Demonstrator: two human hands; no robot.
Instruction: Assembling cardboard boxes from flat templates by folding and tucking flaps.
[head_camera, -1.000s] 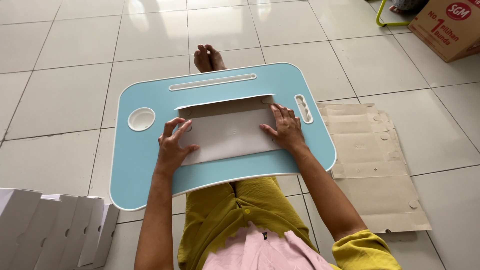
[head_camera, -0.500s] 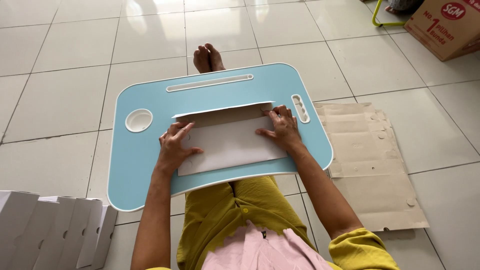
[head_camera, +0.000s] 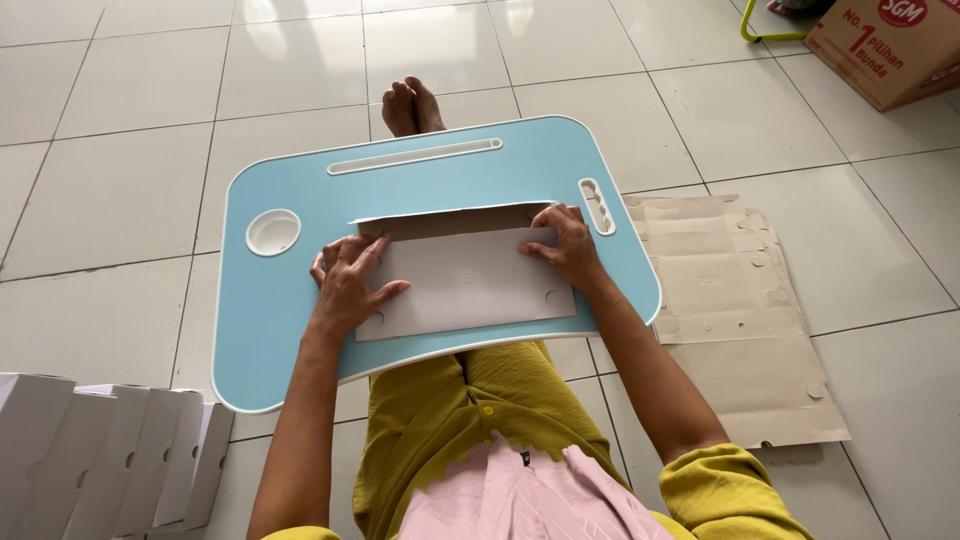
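A light blue lap table (head_camera: 290, 320) rests over my legs. On it lies a flat grey-white cardboard box blank (head_camera: 465, 280), with its far flap (head_camera: 450, 222) folded up and showing a brown inside. My left hand (head_camera: 345, 285) presses flat on the blank's left end, fingers spread. My right hand (head_camera: 565, 245) presses on the blank's upper right corner at the fold line.
A stack of flat brown cardboard blanks (head_camera: 735, 320) lies on the tiled floor to my right. Several folded white boxes (head_camera: 110, 450) stand at the lower left. A cardboard carton (head_camera: 890, 45) sits at the top right. My bare feet (head_camera: 412, 105) show beyond the table.
The far flap of the blank has been folded up along its crease. Both hands stay pressed on the blank, the right one shifted slightly toward the fold.
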